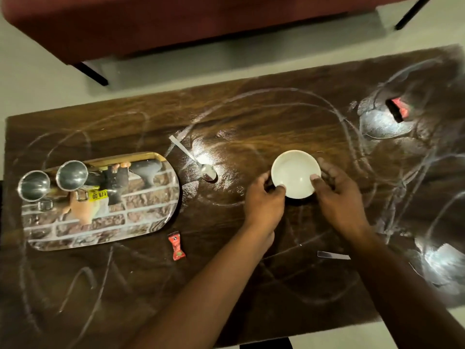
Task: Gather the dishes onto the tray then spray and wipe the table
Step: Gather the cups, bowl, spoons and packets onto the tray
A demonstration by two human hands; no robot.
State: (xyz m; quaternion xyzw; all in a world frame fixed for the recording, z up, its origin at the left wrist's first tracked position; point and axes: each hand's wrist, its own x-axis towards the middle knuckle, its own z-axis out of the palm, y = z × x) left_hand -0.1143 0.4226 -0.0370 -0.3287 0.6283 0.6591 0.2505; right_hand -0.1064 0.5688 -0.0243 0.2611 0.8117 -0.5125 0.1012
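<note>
1. Head view. Landmark: white bowl [295, 174], empty, upright on the dark streaked bench [251, 117], centre-right.
2. Left hand [264, 197]: grip clamped on the bowl's left rim, thumb on the near edge.
3. Right hand [337, 190]: grip clamped on the bowl's right rim, thumb inside.
4. Spoon [198, 162]: left of the bowl, lying on the bench.
5. Tray [141, 222]: far left of the bowl, carrying 2 steel cups [71, 175].
6. Red sachet [177, 245]: lower left of the bowl, just beside the tray.
</note>
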